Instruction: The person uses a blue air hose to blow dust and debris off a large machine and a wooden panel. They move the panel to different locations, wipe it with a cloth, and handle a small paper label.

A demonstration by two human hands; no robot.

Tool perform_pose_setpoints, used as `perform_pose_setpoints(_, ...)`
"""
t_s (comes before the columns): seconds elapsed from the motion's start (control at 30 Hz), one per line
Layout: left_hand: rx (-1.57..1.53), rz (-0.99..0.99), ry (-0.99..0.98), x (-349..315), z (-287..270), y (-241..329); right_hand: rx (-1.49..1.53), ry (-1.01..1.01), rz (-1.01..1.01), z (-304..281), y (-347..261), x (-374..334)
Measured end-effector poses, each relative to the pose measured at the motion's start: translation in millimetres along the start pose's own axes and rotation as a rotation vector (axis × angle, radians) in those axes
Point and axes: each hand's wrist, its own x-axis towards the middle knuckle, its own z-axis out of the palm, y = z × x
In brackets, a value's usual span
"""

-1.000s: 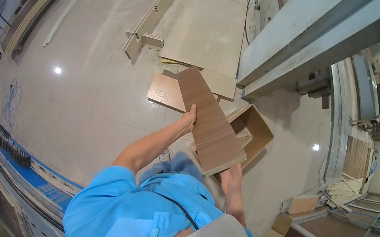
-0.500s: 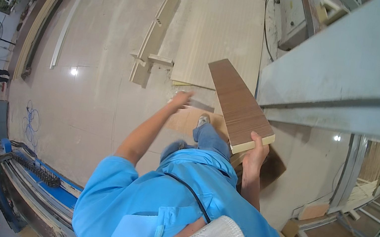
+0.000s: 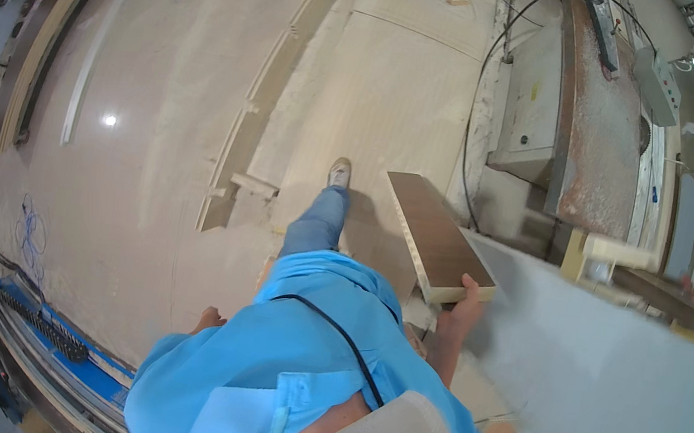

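My right hand [image 3: 461,311] grips the near end of a thick board [image 3: 437,236] with a dark brown wood-grain face and pale edges. The thumb lies over the top face. The board slants away from me, its far end pointing forward and left. At my left side, beside the blue shirt, my left hand [image 3: 208,320] hangs low. Its fingers are mostly hidden, and nothing shows in it.
A long pale slotted rail [image 3: 257,105] lies on the floor ahead, left of a pale flat panel [image 3: 401,88]. A dusty machine table [image 3: 601,149] stands front right, with a black cable [image 3: 475,100] beside it. A large light-grey panel [image 3: 606,370] is close on my right.
I have stepped forward onto the pale panel. My left hand has dropped from in front of me to my side. The board stays in my right hand, and the machine has come into view.
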Motion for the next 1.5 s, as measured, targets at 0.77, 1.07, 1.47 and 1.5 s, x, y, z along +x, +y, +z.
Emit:
perform_pose_setpoints(0.77, -1.028, 0.191, -0.039, 185, -593, 686, 0.055, 0.074, -0.009, 502, -303, 477)
perform_pose_setpoints(1.07, -1.202, -0.266, -0.19, 246, -647, 778, 0.245, 0.072, -0.055, 695, -405, 684)
perform_pose_setpoints(1.47, -1.04, 0.964, 0.172, 290, -1228, 1420, 0.436, 0.153, -0.233, 867, -544, 910)
perform_pose_setpoints(1.5, -1.058, 0.981, 0.197, 300, -1245, 1447, 0.426, 0.157, -0.265, 876, -553, 938)
